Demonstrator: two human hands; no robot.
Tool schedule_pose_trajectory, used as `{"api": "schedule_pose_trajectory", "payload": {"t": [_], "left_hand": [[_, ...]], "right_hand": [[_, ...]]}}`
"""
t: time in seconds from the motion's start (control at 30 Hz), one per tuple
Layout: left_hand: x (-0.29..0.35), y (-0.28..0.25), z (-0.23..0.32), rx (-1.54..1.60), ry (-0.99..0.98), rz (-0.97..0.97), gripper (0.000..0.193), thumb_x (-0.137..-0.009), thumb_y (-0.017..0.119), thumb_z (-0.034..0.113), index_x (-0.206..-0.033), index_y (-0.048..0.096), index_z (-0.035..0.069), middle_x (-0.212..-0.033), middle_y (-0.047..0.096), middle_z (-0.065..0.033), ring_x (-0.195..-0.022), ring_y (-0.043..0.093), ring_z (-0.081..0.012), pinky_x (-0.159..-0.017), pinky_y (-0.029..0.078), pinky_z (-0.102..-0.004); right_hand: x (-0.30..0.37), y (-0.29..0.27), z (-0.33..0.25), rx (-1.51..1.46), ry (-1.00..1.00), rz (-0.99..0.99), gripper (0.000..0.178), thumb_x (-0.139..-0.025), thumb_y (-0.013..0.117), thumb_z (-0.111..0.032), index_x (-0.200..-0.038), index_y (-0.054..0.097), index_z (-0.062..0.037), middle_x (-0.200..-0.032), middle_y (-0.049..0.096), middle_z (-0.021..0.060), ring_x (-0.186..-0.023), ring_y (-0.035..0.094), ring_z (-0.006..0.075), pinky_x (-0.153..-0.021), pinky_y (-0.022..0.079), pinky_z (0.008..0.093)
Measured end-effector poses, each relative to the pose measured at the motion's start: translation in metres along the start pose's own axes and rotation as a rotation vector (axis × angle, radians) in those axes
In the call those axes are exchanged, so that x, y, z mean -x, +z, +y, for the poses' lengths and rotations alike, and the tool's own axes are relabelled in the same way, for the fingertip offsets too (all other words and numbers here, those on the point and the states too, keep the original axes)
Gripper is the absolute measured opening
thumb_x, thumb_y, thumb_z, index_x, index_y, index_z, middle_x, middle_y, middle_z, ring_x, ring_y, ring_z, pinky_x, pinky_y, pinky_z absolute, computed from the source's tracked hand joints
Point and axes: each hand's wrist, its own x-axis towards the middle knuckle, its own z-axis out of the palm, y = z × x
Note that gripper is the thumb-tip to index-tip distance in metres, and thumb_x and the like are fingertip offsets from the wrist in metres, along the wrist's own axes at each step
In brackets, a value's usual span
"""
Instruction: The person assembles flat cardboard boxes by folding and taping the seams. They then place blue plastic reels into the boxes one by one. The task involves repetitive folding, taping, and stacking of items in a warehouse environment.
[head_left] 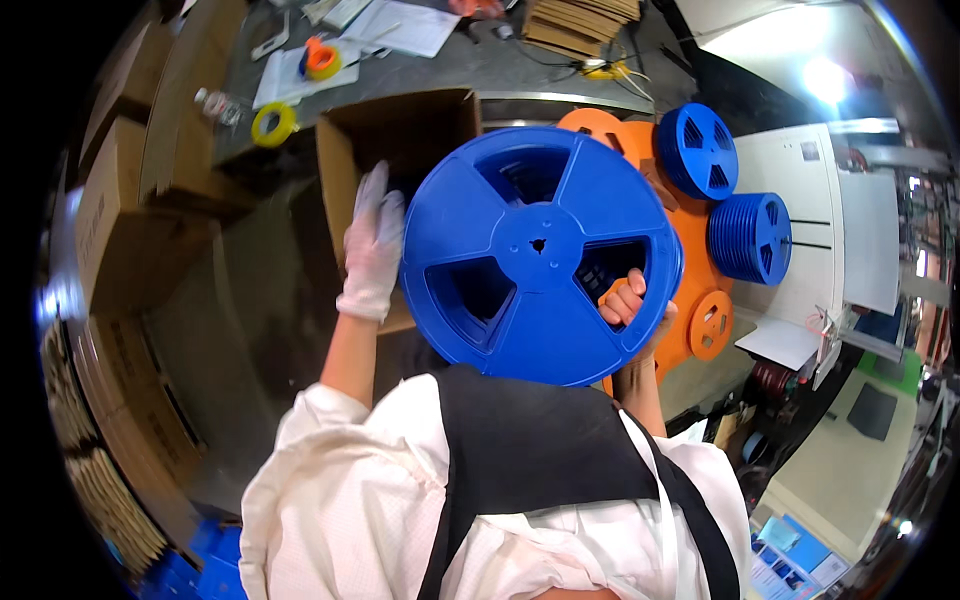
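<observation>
A large blue plastic reel (538, 210), apparently the top one of a stack, fills the middle of the view in front of my chest. My bare right hand (625, 300) grips it from the right side, with fingers curled through one of its cut-out windows. On the left, my gloved left hand (372, 240) is stretched out flat, fingers extended, close to the reel's left rim. Whether its palm touches the rim I cannot tell. Behind the reel stands an open cardboard box (337, 190), its inside dark and partly hidden by the reel.
More blue reels (750, 238) stand at right beside an orange surface (690, 240) with a small orange reel (710, 325). Cardboard boxes (130, 220) are stacked at left. Tape rolls (273, 125), papers (405, 25) and flat cardboard pieces (575, 28) lie on the grey table (450, 75).
</observation>
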Motion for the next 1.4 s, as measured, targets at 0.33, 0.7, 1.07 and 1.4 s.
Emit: {"api": "schedule_pose_trajectory", "payload": {"t": [0.33, 0.7, 1.07, 1.4], "left_hand": [[0.079, 0.018, 0.103, 0.082, 0.803, -0.523, 0.061, -0.084, 0.057, 0.034, -0.136, 0.047, 0.004, -0.136, 0.051, -0.0179, -0.128, 0.049, -0.0288, -0.115, 0.024, -0.0483], [0.032, 0.017, -0.112, -0.551, 0.04, -0.459, 0.047, -0.096, 0.041, 0.034, -0.136, 0.049, 0.011, -0.143, 0.044, -0.0172, -0.134, 0.037, -0.0363, -0.112, 0.03, -0.0453], [0.101, -0.037, -0.017, -0.143, 0.788, -0.68, 0.054, -0.082, 0.057, 0.03, -0.128, 0.053, 0.002, -0.131, 0.052, -0.0201, -0.13, 0.042, -0.0406, -0.112, 0.027, -0.0535], [0.116, -0.025, -0.027, -0.276, 0.772, -0.752, 0.039, -0.084, 0.056, -0.001, -0.122, 0.057, 0.007, -0.123, 0.059, -0.017, -0.12, 0.054, -0.038, -0.095, 0.052, -0.0393]], "right_hand": [[0.037, 0.047, 0.06, 0.356, -0.006, 0.143, 0.05, -0.073, 0.072, -0.047, -0.094, 0.045, -0.0102, -0.067, 0.045, 0.0005, -0.061, 0.047, 0.0151, -0.059, 0.041, 0.0314], [0.058, 0.056, 0.053, 0.366, 0.124, -0.153, 0.043, -0.072, 0.076, -0.038, -0.087, 0.047, -0.0103, -0.06, 0.043, -0.001, -0.057, 0.044, 0.0159, -0.062, 0.041, 0.0326], [0.07, 0.035, 0.026, 0.346, 0.012, -0.05, 0.046, -0.074, 0.074, -0.043, -0.089, 0.044, -0.011, -0.064, 0.04, -0.0009, -0.06, 0.04, 0.0151, -0.064, 0.037, 0.0334], [0.056, 0.029, 0.022, 0.263, -0.04, 0.083, 0.049, -0.087, 0.06, -0.038, -0.116, 0.052, 0.0004, -0.086, 0.059, 0.0098, -0.084, 0.056, 0.0248, -0.085, 0.048, 0.0432]]}}
